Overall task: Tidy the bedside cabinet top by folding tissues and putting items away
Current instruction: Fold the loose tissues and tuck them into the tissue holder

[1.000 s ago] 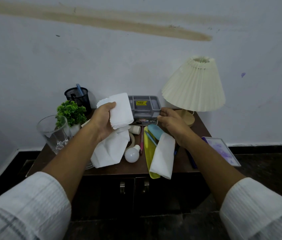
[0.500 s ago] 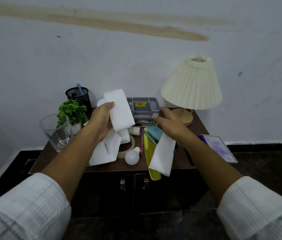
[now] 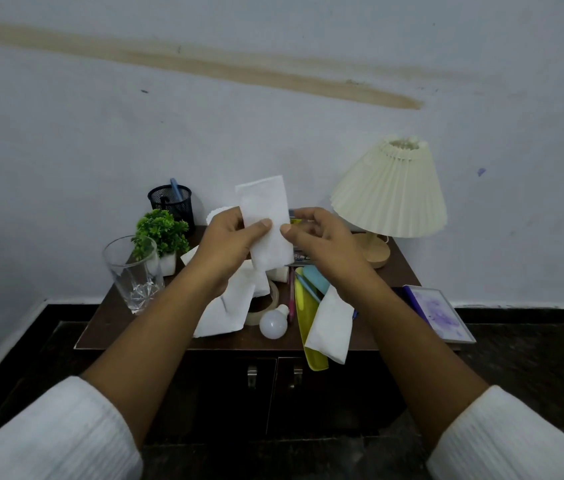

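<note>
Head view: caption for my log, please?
Left hand and right hand pinch a folded tissue above the cluttered cabinet.

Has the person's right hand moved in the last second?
Yes: the right hand rose leftward, away from the lamp base, and now pinches the folded tissue.

You hold the narrow tissue [image 3: 266, 213] upright above the cabinet top [image 3: 114, 320], folded into a long white strip, with your left hand [image 3: 228, 244] and right hand [image 3: 322, 244] pinching its 2 side edges. The creased tissue [image 3: 225, 313] lies loose on the top below your left wrist, near the white bulb [image 3: 273, 323]. The slanted tissue [image 3: 329, 327] lies folded across the yellow tray [image 3: 313, 355], both overhanging the front edge
</note>
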A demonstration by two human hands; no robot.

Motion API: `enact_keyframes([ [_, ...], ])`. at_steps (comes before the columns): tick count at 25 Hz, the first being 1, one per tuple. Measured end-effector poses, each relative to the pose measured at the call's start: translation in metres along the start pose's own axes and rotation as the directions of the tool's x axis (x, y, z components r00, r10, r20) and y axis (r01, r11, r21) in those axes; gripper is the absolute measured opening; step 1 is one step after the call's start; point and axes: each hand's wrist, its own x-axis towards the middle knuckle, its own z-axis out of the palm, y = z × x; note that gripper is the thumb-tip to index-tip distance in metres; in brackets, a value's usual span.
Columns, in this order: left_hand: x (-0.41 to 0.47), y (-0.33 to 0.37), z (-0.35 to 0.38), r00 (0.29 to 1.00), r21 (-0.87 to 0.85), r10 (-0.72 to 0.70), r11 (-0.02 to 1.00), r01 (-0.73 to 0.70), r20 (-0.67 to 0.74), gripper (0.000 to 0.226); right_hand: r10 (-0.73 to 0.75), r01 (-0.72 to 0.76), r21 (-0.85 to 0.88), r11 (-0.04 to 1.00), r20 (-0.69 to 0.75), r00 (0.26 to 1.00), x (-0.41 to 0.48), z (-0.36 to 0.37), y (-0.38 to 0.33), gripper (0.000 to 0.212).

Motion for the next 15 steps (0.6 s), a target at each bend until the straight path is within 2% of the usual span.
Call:
enact_keyframes([
  [1, -0.002, -0.003, 0.000, 1.000, 0.020, 0.019, 1.000, -0.020, 0.023, 0.028, -0.009, 0.008, 0.036, 0.999, 0.019, 1.000, 0.000, 0.001, 0.001, 0.042],
  [3, -0.001, -0.011, 0.000, 0.999, 0.054, 0.028, 0.998, -0.030, 0.044, 0.028, -0.039, 0.039, -0.008, 0.999, 0.037, 0.999, 0.002, 0.003, 0.006, 0.029],
  [5, 0.002, -0.015, -0.001, 0.999, 0.051, 0.025, 0.998, -0.026, 0.022, 0.027, -0.043, 0.044, -0.047, 0.998, 0.011, 0.999, 0.007, 0.002, 0.014, 0.018],
  [7, 0.008, -0.015, -0.002, 0.999, 0.022, 0.040, 0.999, -0.039, -0.029, 0.028, -0.038, 0.038, -0.013, 0.999, -0.025, 0.999, 0.012, 0.000, 0.019, 0.013],
  [12, 0.018, -0.019, -0.001, 0.986, 0.030, 0.109, 0.994, -0.106, -0.128, 0.029, -0.087, 0.090, 0.021, 0.996, -0.126, 0.988, 0.025, -0.002, 0.028, 0.021],
  [15, 0.019, -0.020, 0.000, 0.984, 0.046, 0.157, 0.987, -0.153, -0.089, 0.015, -0.085, 0.085, -0.002, 0.996, -0.108, 0.991, 0.028, -0.004, 0.030, 0.026],
])
